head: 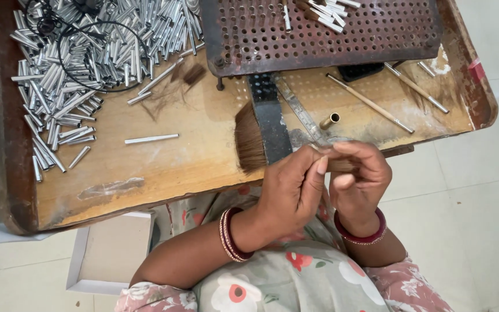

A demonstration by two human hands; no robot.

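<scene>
We are curling our left hand (293,188) and right hand (356,176) together, both pinching a small brown bristle tuft (342,164), wrists raised above the surface (174,162).

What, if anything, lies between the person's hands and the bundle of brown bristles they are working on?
Nothing visible. Both the left hand and the right hand are already on the bristle bundle, pinching its narrow end between their fingers, above the near edge of the wooden tray.

Floral grey garment with red flowers, pink patterned sleeves, red bangles on both wrists
</scene>
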